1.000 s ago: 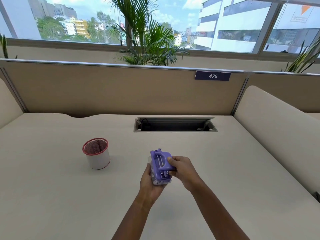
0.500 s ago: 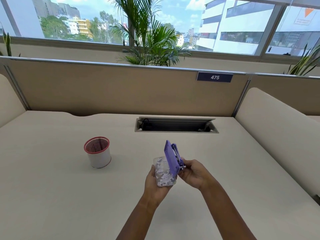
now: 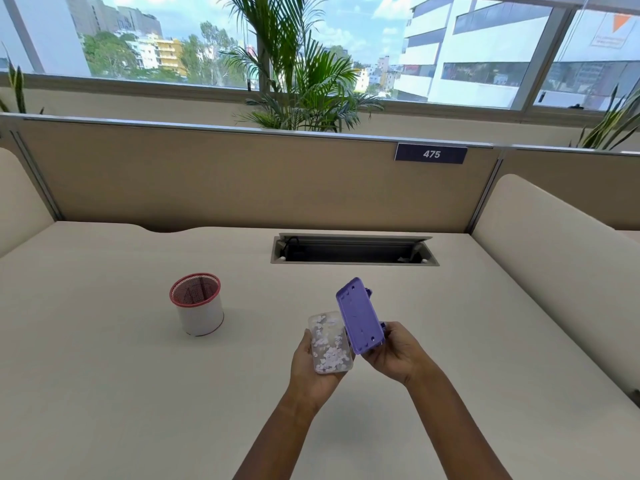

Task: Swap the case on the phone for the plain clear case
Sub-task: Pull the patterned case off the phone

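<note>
One mesh cup [image 3: 198, 304] with a red rim and white wall stands on the pale desk [image 3: 104, 375] at left of centre, well apart from the hands. Two bare hands meet just right of the frame's centre, above the desk. The left hand [image 3: 313, 370] is cupped under a clear case speckled with white and lilac flakes [image 3: 329, 342], its fingers curled around the case's edges; whether a phone sits inside it cannot be told. Just to the right, the purple case [image 3: 360, 317] stands tilted, its inner face toward the camera and its upper end leaning toward the upper left; its lower edge is pinched in the right hand [image 3: 394, 351], fingers closed on it. The two cases overlap in the view, the purple one in front. Behind them, one cable slot [image 3: 353, 250] lies open in the desk. One dark label [image 3: 430, 154] on the partition at upper right reads "475".
</note>
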Available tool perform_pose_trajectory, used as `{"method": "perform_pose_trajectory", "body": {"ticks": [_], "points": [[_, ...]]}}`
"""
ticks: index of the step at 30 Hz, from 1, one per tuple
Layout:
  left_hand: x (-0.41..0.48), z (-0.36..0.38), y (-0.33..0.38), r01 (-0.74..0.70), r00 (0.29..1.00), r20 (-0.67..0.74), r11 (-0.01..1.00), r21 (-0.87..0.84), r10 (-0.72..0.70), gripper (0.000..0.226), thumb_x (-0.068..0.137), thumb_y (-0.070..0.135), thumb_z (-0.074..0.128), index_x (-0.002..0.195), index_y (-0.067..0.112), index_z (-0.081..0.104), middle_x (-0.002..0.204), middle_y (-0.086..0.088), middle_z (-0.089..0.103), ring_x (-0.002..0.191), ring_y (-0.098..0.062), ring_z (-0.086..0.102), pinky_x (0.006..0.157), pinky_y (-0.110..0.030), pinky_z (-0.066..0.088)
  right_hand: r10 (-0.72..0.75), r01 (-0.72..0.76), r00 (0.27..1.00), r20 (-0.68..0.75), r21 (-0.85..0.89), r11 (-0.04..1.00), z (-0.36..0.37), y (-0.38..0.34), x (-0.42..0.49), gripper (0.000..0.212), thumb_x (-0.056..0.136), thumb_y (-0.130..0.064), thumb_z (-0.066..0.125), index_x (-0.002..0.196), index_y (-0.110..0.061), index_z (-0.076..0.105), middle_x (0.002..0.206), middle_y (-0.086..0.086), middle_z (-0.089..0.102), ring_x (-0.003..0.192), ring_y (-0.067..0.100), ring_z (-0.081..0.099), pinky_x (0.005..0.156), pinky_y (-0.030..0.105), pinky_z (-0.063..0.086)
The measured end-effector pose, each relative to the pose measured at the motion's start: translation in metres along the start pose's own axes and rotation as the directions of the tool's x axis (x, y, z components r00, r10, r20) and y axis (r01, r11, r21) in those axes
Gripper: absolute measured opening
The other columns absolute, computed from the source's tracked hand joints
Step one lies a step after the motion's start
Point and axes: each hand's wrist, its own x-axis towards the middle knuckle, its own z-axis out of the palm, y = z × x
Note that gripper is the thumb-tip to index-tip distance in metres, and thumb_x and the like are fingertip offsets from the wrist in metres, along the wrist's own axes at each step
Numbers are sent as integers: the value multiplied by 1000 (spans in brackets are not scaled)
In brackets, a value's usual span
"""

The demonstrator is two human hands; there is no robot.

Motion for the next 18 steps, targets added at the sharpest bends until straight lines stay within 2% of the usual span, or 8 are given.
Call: {"method": "perform_pose_trajectory", "body": {"ticks": [2,4,6,9,11,13,15,18], "points": [[2,-2,0,-5,1000,-9,1000,13,5,49,97,39,29,108,2,59,91,-20,72,71,-33,72,65,-44,58,-5,5,1000,28,-30,1000,1,1,-1,7,72,4,59,77,4,64,58,17,69,46,23,68,44,29,56],[4,-5,1,-14,1000,-21,999,33,15,47,97,39,30,114,3,57,97,-20,69,77,-32,71,68,-44,58,-20,20,1000,3,-84,996,-1,1,1,18,88,-9,50,82,1,63,59,14,71,46,21,68,45,28,56],[5,-7,2,-20,999,-28,999,37,21,47,97,39,31,123,6,53,105,-19,65,86,-32,68,70,-44,58,-42,37,999,-30,-136,990,-3,-1,4,26,93,-18,45,87,0,63,62,13,71,47,20,68,46,29,57],[4,-9,5,-35,999,-38,997,65,37,49,98,39,28,115,2,56,93,-23,72,76,-34,73,62,-43,58,-112,87,990,-90,-239,967,-5,-5,11,27,94,-21,46,85,-1,62,68,13,64,42,18,64,42,25,56],[0,-7,7,-58,996,-60,993,100,64,50,98,39,25,103,1,58,81,-24,74,66,-32,73,57,-39,59,-192,145,974,-123,-311,939,-9,-8,17,27,96,-18,43,81,-3,61,58,10,61,36,14,59,39,21,52],[-3,-6,11,-84,991,-89,988,132,96,51,99,39,24,101,0,57,75,-23,74,64,-31,73,68,-37,57,-285,189,948,-145,-466,865,-14,-9,24,23,96,-15,41,85,-5,58,64,9,60,45,14,58,43,22,49],[-4,-6,14,-101,986,-118,981,163,122,49,99,38,24,111,0,54,73,-23,73,75,-34,71,88,-41,46,-381,172,905,-190,-655,736,-24,-9,34,18,96,-14,41,88,-5,53,72,8,52,57,16,49,51,24,43],[-2,-7,19,-110,980,-146,979,169,136,51,99,37,24,133,5,44,75,-24,73,88,-32,60,92,-41,40,-485,77,839,-249,-826,558,-42,-9,48,13,94,-16,44,95,-5,49,84,13,53,63,20,49,50,25,43]]}}
